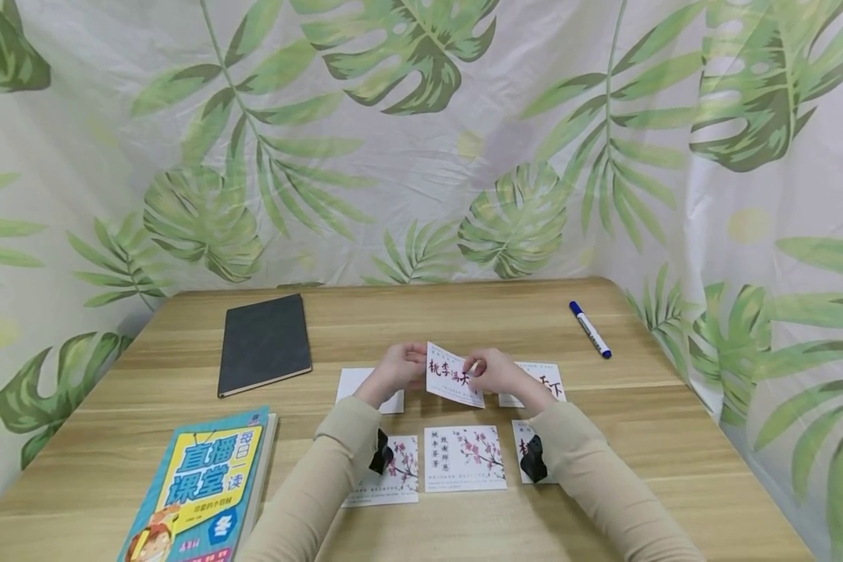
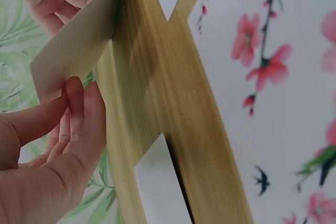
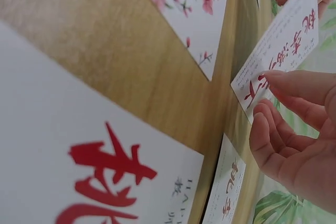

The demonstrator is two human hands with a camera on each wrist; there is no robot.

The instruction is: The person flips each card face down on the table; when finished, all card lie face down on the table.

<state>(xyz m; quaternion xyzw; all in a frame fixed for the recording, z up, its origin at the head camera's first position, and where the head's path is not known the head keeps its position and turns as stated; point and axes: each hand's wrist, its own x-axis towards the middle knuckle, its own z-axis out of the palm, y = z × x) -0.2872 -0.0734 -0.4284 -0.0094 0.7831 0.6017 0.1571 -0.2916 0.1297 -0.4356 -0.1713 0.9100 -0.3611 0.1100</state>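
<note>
Left hand and right hand pinch the tilted card by its left and right ends, over the worktop, between a blank card, left, and a flat lettered card, right.

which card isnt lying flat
The red-lettered card the left hand and right hand pinch, tilted up; the other cards lie flat on the table.
</note>
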